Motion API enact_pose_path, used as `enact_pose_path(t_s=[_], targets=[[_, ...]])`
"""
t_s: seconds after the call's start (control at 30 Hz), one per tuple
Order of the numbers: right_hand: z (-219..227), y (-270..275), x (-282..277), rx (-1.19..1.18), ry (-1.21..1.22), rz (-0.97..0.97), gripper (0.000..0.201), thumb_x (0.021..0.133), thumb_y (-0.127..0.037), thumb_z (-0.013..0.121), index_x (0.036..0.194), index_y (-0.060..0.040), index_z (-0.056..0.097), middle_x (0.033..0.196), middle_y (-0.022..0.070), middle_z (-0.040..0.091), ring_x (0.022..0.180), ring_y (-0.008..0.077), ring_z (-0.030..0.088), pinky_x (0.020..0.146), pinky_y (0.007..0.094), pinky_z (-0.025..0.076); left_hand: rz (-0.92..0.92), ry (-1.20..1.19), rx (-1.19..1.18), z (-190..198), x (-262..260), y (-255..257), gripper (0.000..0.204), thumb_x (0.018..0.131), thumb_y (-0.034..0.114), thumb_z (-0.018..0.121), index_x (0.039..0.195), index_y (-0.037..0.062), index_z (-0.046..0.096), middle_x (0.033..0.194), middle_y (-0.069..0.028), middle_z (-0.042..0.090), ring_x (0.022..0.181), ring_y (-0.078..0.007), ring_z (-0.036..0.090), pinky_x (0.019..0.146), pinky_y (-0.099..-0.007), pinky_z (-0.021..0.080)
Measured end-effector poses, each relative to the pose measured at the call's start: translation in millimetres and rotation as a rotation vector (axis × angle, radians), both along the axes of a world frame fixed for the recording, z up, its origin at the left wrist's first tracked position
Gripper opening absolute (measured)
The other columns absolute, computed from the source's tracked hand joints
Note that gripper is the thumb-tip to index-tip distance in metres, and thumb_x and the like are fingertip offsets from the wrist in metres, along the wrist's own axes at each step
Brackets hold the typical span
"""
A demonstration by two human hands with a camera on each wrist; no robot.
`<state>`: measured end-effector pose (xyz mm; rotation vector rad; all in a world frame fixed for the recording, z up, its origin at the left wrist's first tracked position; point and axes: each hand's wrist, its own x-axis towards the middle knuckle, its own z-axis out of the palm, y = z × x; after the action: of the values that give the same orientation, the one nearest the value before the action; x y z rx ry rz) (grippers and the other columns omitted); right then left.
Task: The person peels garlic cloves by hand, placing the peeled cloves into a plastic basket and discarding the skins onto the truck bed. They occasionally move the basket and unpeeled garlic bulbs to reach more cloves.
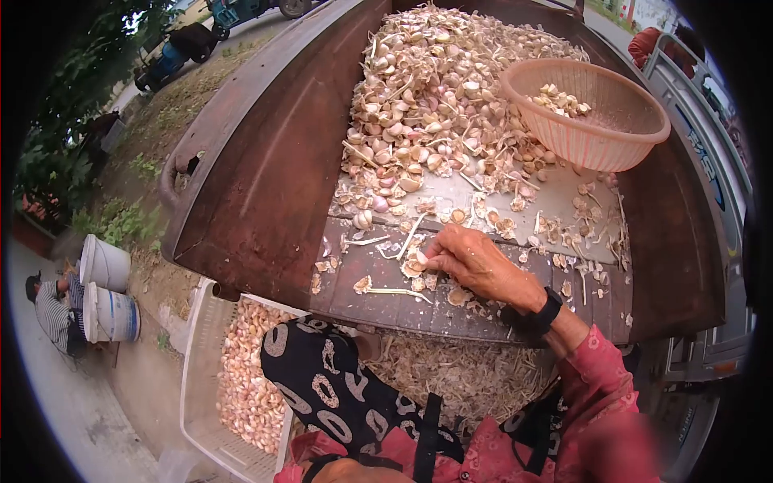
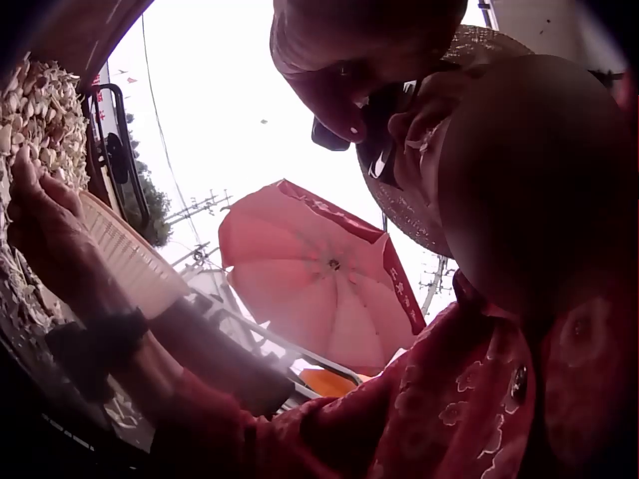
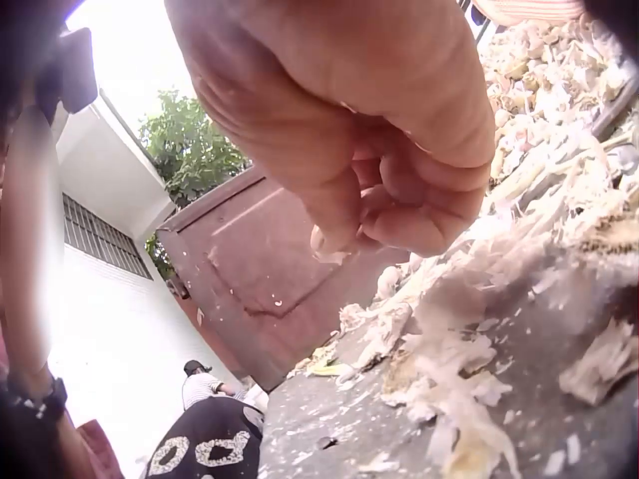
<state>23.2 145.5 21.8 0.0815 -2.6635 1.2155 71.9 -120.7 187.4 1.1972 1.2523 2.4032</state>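
My right hand [image 1: 479,262] is low over the cart bed, its thumb and fingertips pinching a small pale garlic clove [image 1: 422,258]. In the right wrist view the curled fingers [image 3: 429,215] mostly cover what they hold. Below and around that hand lie papery garlic skins [image 1: 459,296] and dry stalks [image 1: 394,291]. A large heap of garlic [image 1: 427,88] fills the far part of the bed. My left hand [image 2: 369,45] is raised near the head and hat in the left wrist view; its palm side and any held thing are hidden.
A pink plastic basket [image 1: 596,149] with some cloves sits right on the heap. Rusty metal walls [image 1: 266,153] flank the bed. Below left stands a white crate [image 1: 197,378] of cloves, near two white buckets [image 1: 109,266]. A seated person [image 1: 56,310] is farther left.
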Motion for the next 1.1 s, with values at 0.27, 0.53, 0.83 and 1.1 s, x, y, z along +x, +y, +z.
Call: enact_pose_path(t_s=[0.27, 0.53, 0.83, 1.1], targets=[[32, -6, 35, -0.861, -0.326, 0.038, 0.026, 0.098, -0.030, 0.064, 0.106, -0.0051, 0.065, 0.077, -0.0077, 0.054, 0.066, 0.0013, 0.044, 0.056, 0.0198, 0.035, -0.350, -0.786, -0.308, -105, -101, 51, 0.029, 0.104, 0.022, 0.048, 0.118, -0.0026, 0.054, 0.091, -0.0122, 0.059, 0.063, -0.0143, 0.059, 0.041, -0.0185, 0.044], [29, -8, 40, -0.591, -0.213, -0.021, 0.023, 0.097, -0.024, 0.064, 0.101, -0.0020, 0.064, 0.078, -0.0005, 0.056, 0.071, 0.0089, 0.051, 0.061, 0.0266, 0.042, -0.301, -0.600, -0.574, -144, -104, 92, 0.025, 0.098, 0.022, 0.064, 0.112, 0.0017, 0.060, 0.073, -0.0005, 0.059, 0.058, -0.0030, 0.054, 0.040, -0.0160, 0.039], [22, -13, 35, -0.007, -0.043, -0.219, 0.015, 0.091, -0.013, 0.066, 0.090, 0.0016, 0.063, 0.079, 0.0151, 0.058, 0.074, 0.0316, 0.059, 0.067, 0.0407, 0.046, -0.077, -0.580, -0.428, -171, -111, 97, 0.021, 0.099, 0.021, 0.062, 0.109, 0.0027, 0.061, 0.082, -0.0037, 0.063, 0.064, -0.0076, 0.060, 0.042, -0.0166, 0.041], [40, 11, 32, 0.168, -0.147, -0.160, 0.015, 0.087, -0.014, 0.071, 0.096, -0.0017, 0.071, 0.076, 0.0129, 0.062, 0.071, 0.0277, 0.061, 0.065, 0.0379, 0.046, -0.473, -0.942, -0.221, -132, -121, 67, 0.019, 0.099, 0.017, 0.059, 0.110, 0.0018, 0.059, 0.086, -0.0073, 0.062, 0.065, -0.0088, 0.058, 0.041, -0.0146, 0.037]])
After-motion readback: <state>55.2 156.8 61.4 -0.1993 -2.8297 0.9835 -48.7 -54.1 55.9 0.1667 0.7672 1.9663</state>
